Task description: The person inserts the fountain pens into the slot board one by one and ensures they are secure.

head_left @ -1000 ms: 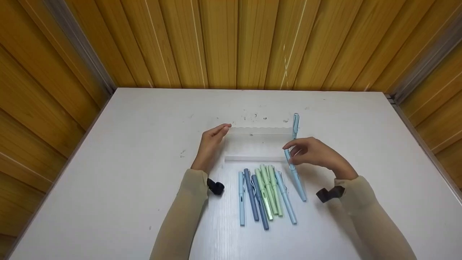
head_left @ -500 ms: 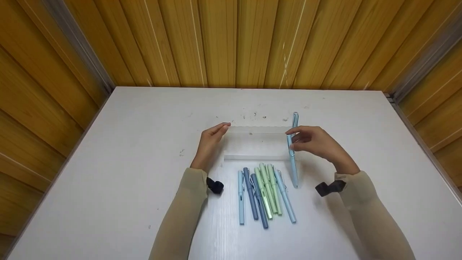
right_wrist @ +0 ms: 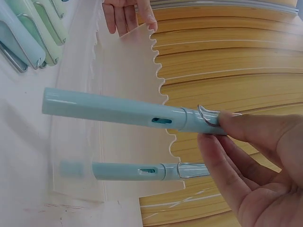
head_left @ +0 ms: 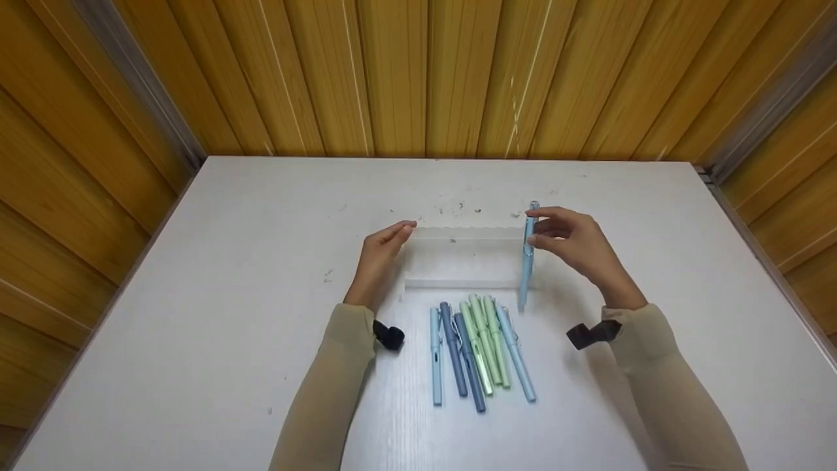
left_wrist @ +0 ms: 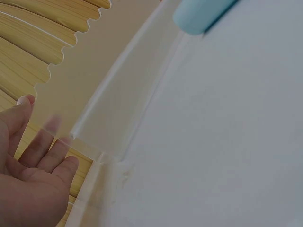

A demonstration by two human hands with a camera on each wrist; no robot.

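Observation:
My right hand [head_left: 569,242] pinches a light blue fountain pen [right_wrist: 109,109] near its clip end, between thumb and fingers. The pen hangs clip end up at the right end of a clear plastic pen stand [head_left: 464,284], its lower tip overlapping the front ledge in the head view. Behind it, a second light blue pen [right_wrist: 128,171] leans in the stand's end slot, partly covered in the head view. At the opposite end, my left hand [head_left: 382,258] grips the stand's upper corner, thumb on one side and fingertips [left_wrist: 57,151] on the other.
In front of the stand, several pens lie side by side on the white table [head_left: 274,216]: light blue pens [head_left: 436,366] [head_left: 518,356] at both ends, dark blue pens [head_left: 454,353] and green pens [head_left: 482,350] between. A wood-patterned wall [head_left: 392,78] rises behind.
My right hand has moved away from me and up with its pen, from beside the loose pens to the stand's right end. The pen has turned more upright. My left hand has stayed put.

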